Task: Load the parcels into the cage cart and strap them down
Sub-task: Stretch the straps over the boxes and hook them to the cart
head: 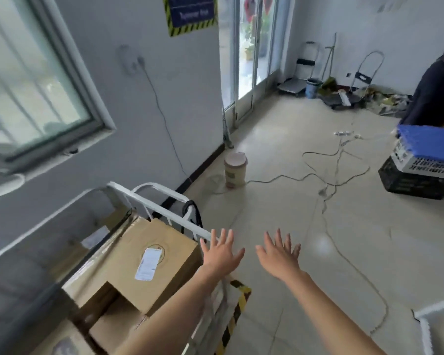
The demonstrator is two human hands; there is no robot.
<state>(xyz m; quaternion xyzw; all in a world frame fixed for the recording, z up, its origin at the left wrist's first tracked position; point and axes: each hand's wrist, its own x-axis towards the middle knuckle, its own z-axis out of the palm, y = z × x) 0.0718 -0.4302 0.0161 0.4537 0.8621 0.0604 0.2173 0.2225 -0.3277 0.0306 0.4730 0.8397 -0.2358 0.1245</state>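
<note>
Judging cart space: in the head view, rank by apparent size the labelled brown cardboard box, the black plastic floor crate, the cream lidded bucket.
1. Labelled brown cardboard box, though nearest the camera.
2. Black plastic crate, cut off by the frame edge.
3. Cream lidded bucket, farther away.

Matt brown cardboard parcel with a white paper label; glossy white-painted metal cage cart; smooth pale floor tiles.

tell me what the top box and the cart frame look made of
Top box: brown cardboard, matte, judging by its folded flaps and the stuck-on white label. Cart frame: probably white-painted metal tube, going by its thin, smooth, bent bars.
</note>
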